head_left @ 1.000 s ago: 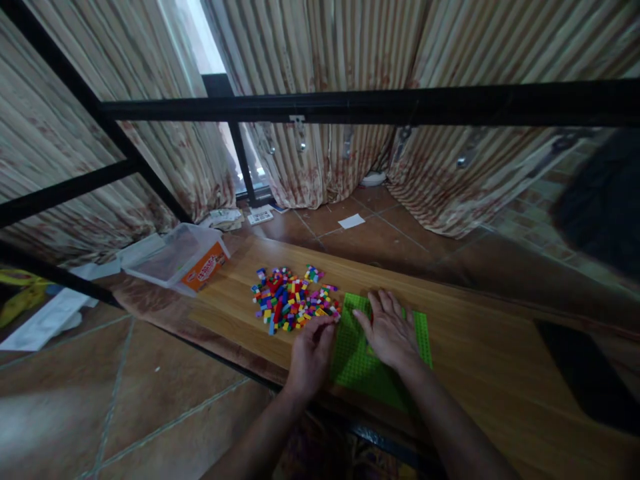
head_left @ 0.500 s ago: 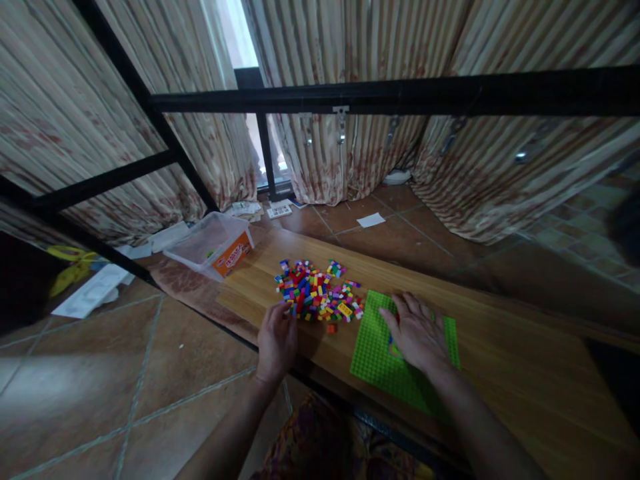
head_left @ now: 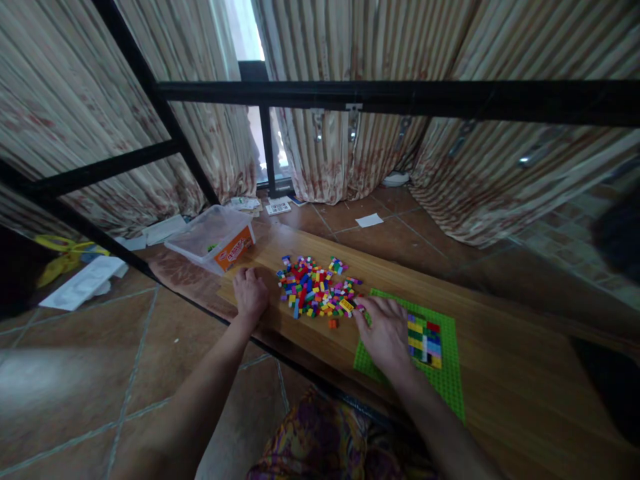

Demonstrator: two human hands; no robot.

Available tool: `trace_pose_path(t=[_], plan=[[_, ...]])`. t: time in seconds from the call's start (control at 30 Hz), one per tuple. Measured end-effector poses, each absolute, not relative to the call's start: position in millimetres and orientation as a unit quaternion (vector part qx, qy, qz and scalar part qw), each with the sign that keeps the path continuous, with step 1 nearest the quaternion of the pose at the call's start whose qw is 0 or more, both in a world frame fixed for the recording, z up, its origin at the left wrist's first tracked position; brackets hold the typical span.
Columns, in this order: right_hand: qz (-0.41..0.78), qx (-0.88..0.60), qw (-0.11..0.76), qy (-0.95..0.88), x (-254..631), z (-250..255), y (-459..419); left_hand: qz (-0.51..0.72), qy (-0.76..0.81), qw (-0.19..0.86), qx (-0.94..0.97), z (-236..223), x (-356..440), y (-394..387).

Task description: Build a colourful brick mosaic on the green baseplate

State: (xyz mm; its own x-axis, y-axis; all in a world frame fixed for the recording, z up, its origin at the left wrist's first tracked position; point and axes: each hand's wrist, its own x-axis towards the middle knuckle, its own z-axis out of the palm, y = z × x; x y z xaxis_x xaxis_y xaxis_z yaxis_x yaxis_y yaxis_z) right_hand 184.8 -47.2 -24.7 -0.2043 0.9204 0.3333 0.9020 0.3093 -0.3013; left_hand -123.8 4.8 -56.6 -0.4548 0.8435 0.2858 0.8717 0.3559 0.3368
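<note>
A loose pile of small coloured toy bricks (head_left: pixel 313 288) lies on the wooden table. My left hand (head_left: pixel 251 293) rests on the tabletop to the left of the pile, apart from it, fingers loosely bent and nothing visible in them. Over the left part of a green baseplate (head_left: pixel 450 393) is my right hand (head_left: pixel 385 330), its fingertips at the pile's right edge. Its thumb and forefinger stand apart, with green plate showing between them. Rows of multicoloured bricks (head_left: pixel 425 341) sit on the plate, partly hidden by this hand. A single orange brick (head_left: pixel 333 323) lies just in front of the pile.
A clear plastic box (head_left: pixel 200 243) with an orange label stands at the table's left end. Black metal bars (head_left: pixel 400 100) run across beyond the table, before striped curtains (head_left: pixel 370 153). Papers (head_left: pixel 369 220) and a white tray-like piece (head_left: pixel 83 283) lie on the tiled floor.
My left hand has moved left, away from the pile's near edge. My right hand has shifted left from the middle of the baseplate toward the pile, uncovering the bricks on the plate.
</note>
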Motion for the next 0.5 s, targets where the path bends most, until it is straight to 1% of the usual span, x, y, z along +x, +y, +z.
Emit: trace_pose_path(t=[0.13,0.23,0.33,0.4,0.5], plan=[[0.041,-0.604,0.226,-0.763,153.5,-31.9,-44.7,-0.212,-0.812,0.062,-0.540,-65.1,-125.9,9.5],[0.053,-0.616,0.215,-0.756,146.9,-39.2,-41.0,-0.212,-0.810,0.075,-0.542,-67.8,-127.1,10.0],[0.066,-0.620,0.224,-0.749,147.0,-40.4,-40.8,-0.213,-0.809,0.081,-0.541,-67.7,-126.9,10.4],[0.082,-0.621,0.255,-0.737,149.2,-37.3,-43.6,-0.213,-0.810,0.082,-0.540,-66.7,-126.1,10.7],[0.145,-0.602,0.340,-0.707,158.0,-29.9,-53.7,-0.209,-0.812,0.080,-0.539,-64.3,-124.8,11.0]])
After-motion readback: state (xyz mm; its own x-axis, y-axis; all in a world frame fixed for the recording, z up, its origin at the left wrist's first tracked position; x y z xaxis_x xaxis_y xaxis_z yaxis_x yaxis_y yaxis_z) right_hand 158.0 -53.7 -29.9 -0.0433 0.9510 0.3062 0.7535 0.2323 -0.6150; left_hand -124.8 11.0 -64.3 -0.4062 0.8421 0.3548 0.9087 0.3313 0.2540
